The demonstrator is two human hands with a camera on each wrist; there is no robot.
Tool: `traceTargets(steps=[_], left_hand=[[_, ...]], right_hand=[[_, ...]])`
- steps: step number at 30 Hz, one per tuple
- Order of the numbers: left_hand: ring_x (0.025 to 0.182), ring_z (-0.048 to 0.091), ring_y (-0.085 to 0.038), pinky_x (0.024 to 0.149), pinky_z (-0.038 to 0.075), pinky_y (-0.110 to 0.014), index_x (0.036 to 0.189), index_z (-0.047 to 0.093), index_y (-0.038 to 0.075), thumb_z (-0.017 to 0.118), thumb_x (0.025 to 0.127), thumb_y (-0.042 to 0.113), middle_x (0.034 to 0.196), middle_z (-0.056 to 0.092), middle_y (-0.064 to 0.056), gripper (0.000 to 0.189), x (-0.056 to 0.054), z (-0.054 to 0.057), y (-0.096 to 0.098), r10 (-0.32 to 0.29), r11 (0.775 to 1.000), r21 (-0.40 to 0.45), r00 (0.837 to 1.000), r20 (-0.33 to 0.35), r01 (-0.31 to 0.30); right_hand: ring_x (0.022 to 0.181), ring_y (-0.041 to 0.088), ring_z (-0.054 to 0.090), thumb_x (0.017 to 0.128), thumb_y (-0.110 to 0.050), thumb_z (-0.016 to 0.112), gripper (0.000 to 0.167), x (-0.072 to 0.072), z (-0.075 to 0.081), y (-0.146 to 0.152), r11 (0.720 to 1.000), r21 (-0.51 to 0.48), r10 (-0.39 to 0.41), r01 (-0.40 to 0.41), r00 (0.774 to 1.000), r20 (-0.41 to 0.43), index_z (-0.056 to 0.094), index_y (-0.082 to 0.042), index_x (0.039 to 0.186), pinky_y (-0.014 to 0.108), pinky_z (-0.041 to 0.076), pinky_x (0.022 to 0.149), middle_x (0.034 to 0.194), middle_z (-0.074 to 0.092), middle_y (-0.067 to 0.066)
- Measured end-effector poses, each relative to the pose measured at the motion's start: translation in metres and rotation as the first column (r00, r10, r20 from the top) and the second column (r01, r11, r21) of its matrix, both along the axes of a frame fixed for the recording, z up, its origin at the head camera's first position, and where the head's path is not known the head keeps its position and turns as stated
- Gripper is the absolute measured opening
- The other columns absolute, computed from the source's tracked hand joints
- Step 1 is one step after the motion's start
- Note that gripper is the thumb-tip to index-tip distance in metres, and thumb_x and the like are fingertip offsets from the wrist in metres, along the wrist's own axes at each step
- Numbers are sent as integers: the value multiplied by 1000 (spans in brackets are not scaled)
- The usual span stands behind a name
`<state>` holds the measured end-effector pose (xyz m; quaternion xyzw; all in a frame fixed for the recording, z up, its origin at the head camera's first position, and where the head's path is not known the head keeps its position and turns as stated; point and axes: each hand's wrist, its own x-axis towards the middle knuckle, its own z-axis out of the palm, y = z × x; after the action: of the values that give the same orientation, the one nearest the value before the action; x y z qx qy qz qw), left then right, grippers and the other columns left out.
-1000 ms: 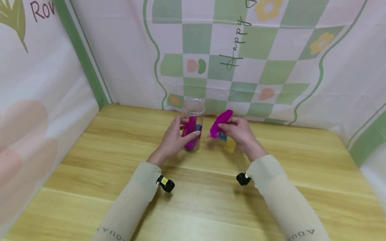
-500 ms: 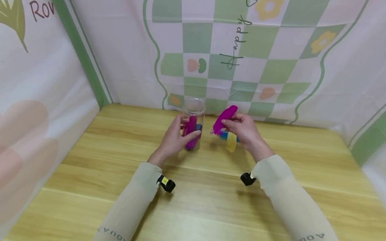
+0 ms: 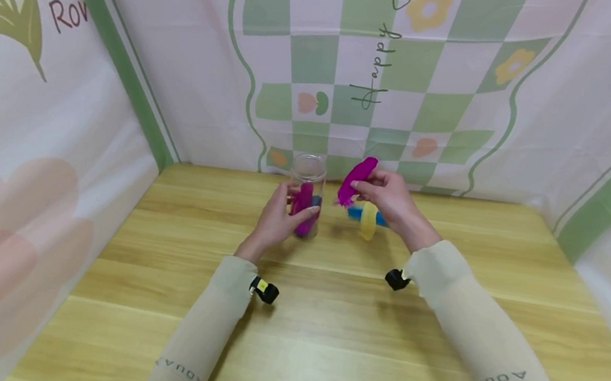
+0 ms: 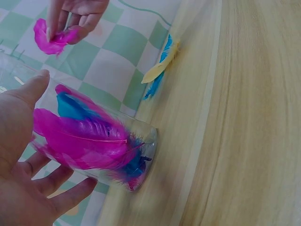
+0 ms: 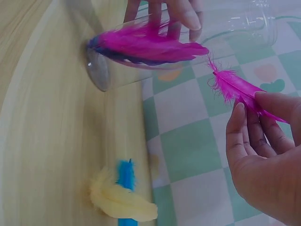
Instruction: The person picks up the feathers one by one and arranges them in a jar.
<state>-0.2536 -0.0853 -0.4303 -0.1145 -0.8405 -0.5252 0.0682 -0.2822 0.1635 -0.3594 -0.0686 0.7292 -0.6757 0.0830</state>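
Observation:
A clear glass jar (image 3: pixel 309 167) stands upright near the back of the table, holding several magenta and blue feathers (image 4: pixel 89 141). My left hand (image 3: pixel 275 220) holds the jar around its lower half, thumb on the near side and fingers behind. To the right of the jar and above the table, my right hand (image 3: pixel 393 202) pinches a magenta feather (image 5: pixel 233 87) between thumb and fingers. Its fluffy end points down toward the jar in the head view. Below that hand, a yellow feather (image 3: pixel 368 223) lies across a blue feather (image 5: pixel 126 174) on the table.
The wooden table (image 3: pixel 288 339) meets a printed cloth backdrop (image 3: pixel 356 64) with green checks close behind the jar. Cloth walls also flank the table on the left and right. A small black camera sits at each wrist.
My right hand has risen and moved slightly right with the magenta feather, uncovering more of the yellow and blue feathers. The left hand and jar have stayed in place.

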Motion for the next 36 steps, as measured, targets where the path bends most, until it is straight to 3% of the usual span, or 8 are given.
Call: traceTargets(steps=[9, 15, 23, 28, 36], left_hand=[[122, 57, -28, 103, 51, -45, 144, 42, 12, 76, 94, 40, 135, 55, -10, 67, 1, 0, 0, 6, 1000, -1, 1000, -1, -6], [123, 57, -29, 104, 50, -45, 144, 42, 11, 75, 94, 40, 135, 55, -10, 67, 1, -1, 1, 4, 1000, 3, 1000, 5, -4], [124, 56, -25, 104, 50, -43, 144, 42, 11, 75, 94, 40, 136, 55, -9, 67, 1, 1, 1, 1, 1000, 5, 1000, 3, -1], [124, 56, -26, 105, 50, -44, 145, 41, 11, 75, 94, 41, 136, 54, -9, 68, 1, 1, 1, 1, 1000, 10, 1000, 11, -1], [126, 56, -25, 105, 50, -43, 143, 42, 12, 75, 94, 41, 137, 54, -9, 66, 2, 2, 2, -3, 1000, 3, 1000, 8, 3]], right_hand=[[84, 16, 69, 100, -9, 66, 35, 2, 11, 0, 999, 44, 3, -2, 1000, -29, 60, 12, 127, 25, 59, 81, 101, 71, 6], [86, 15, 70, 100, -9, 66, 35, 3, 16, 2, 999, 48, 13, -11, 999, -32, 60, 12, 128, 30, 59, 87, 100, 73, 3], [86, 20, 71, 99, -9, 67, 31, 0, 18, 1, 999, 33, -3, 5, 998, -62, 63, 11, 123, 28, 60, 82, 95, 74, 3], [82, 16, 70, 99, -9, 68, 28, 0, 23, -1, 999, 32, -16, 18, 998, -66, 64, 9, 120, 29, 60, 82, 94, 74, 4], [88, 16, 70, 99, -8, 68, 28, 1, 34, -6, 1000, 13, -19, 19, 998, -58, 64, 7, 122, 35, 58, 91, 101, 73, 5]])
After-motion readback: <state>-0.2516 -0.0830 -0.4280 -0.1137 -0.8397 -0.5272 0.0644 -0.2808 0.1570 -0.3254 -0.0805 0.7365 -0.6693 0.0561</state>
